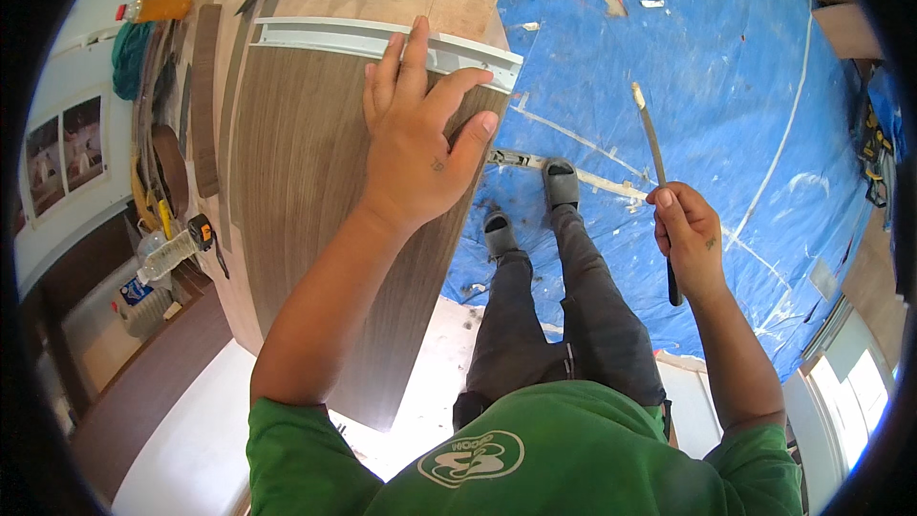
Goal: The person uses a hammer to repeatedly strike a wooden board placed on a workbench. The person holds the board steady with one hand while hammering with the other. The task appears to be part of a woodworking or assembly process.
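A wood-grain laminate panel (301, 179) lies on the plywood bench to my left. Along its far end runs a white channel profile (315, 34), its open groove facing up. My left hand (415, 150) is laid over the panel with fingers spread, their tips reaching onto the channel; it grasps nothing. Out to the right, above the floor, my right hand (689, 233) pinches a slim dark stick-like tool (653, 136). The tool's upper tip is whitish, and its dark lower end sticks out below my fist. Its exact kind cannot be told.
A tape measure (202, 232), a clear plastic bottle (166, 259) and a bottle of orange liquid (161, 8) are along the bench's left side. A brown strip (206, 100) lies beside the panel. Blue tarpaulin (702, 43) with scattered scraps covers the floor.
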Tool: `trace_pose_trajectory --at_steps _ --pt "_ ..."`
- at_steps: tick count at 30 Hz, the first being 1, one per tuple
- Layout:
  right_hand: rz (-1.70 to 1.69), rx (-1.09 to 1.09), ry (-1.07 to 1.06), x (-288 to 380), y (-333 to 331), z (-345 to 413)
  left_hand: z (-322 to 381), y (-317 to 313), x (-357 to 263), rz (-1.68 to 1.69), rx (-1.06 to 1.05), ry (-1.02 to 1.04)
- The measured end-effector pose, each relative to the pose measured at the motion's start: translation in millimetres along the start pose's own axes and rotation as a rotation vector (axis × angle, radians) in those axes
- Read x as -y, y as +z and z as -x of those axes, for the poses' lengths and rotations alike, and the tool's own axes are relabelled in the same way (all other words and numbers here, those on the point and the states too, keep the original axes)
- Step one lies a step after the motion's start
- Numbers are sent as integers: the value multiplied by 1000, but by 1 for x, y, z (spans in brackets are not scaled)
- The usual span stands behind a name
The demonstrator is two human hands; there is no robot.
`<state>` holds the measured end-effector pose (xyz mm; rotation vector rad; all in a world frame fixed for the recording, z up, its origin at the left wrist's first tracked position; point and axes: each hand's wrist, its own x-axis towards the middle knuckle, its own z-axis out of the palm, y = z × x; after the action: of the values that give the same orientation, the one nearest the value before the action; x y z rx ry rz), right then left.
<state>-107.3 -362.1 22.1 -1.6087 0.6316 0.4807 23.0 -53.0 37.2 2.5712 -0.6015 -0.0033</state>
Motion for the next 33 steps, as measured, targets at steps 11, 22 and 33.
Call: trace_pose_trajectory --at_steps 11,22,33 --pt "-62 21 -20 -10 7 0 -12 16 -15 -41 -153 -129" --pt "-44 19 13 10 15 20 -12 14 -4 82 -142 -147" --pt "-76 22 -5 0 24 28 -18 19 -7 43 -98 -248"
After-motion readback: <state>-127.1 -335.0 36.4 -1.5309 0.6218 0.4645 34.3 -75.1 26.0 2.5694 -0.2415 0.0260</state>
